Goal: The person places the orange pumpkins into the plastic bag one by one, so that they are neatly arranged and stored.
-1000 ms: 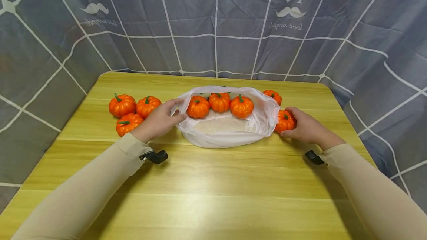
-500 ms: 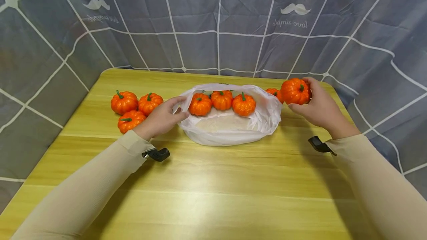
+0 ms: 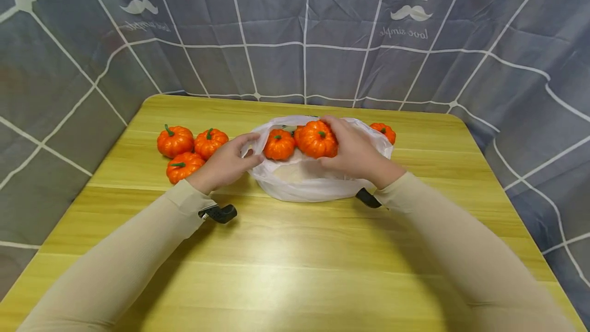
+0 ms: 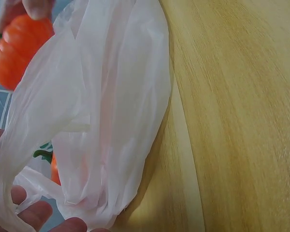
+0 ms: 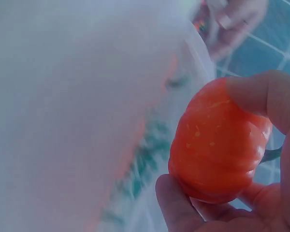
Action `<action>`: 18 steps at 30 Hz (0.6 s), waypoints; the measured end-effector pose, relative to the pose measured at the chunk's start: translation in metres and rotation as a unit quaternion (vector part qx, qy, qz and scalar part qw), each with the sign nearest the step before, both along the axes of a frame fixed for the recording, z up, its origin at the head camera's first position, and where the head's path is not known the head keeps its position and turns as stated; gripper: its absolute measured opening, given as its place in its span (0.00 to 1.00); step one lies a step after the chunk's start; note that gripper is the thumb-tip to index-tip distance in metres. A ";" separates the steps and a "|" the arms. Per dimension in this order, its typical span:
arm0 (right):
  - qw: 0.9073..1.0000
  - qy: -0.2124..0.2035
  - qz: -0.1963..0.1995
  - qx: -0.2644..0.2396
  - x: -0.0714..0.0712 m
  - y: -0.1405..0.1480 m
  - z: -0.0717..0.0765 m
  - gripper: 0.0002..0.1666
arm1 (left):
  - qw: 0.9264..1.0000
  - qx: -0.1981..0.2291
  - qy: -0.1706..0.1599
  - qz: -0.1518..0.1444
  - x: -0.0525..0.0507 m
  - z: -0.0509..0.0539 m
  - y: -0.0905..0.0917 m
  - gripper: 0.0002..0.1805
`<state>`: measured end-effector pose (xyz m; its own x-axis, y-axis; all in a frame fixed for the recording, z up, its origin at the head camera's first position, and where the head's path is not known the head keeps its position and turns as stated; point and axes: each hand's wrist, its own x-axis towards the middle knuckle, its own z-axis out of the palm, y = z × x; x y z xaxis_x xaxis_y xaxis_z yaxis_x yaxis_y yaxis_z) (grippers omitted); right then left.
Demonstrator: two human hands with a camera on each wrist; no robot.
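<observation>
A white plastic bag [image 3: 299, 192] lies with its mouth open at mid-table. My right hand [image 3: 352, 152] grips a small orange pumpkin [image 3: 318, 140] over the bag's mouth. In the right wrist view, thumb and fingers clasp this held pumpkin [image 5: 220, 145] by its sides, its green stem partly showing. My left hand [image 3: 228, 163] holds the bag's left rim; in the left wrist view its fingers [image 4: 36, 212] are at the thin plastic. Inside the bag sits another pumpkin [image 3: 279, 144] at the left, and one more shows partly behind the held one. My right hand hides the bag's right interior.
Several more pumpkins stand outside the bag: a cluster on the left, including a rear one [image 3: 175, 141] and a front one [image 3: 184, 167], and one [image 3: 383, 132] behind the bag's right end. A grey curtain [image 3: 276, 29] with white lines hangs along the wooden table's [image 3: 286, 260] back edge.
My right hand has lifted the pumpkin from the table beside the bag's right end and carried it left over the bag's mouth. My left hand has stayed at the left rim.
</observation>
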<state>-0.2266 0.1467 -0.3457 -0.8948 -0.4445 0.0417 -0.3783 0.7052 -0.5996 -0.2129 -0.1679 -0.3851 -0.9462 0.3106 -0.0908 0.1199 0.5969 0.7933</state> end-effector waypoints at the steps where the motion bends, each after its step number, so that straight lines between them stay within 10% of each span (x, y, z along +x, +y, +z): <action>1: 1.000 -0.007 0.008 0.003 -0.001 -0.007 -0.004 0.56 | 1.000 0.002 0.000 -0.001 0.000 0.000 0.000 0.38; 18: 0.997 -0.037 0.055 0.039 -0.002 -0.045 -0.033 0.59 | 1.000 0.003 -0.012 -0.002 0.002 0.000 0.004 0.39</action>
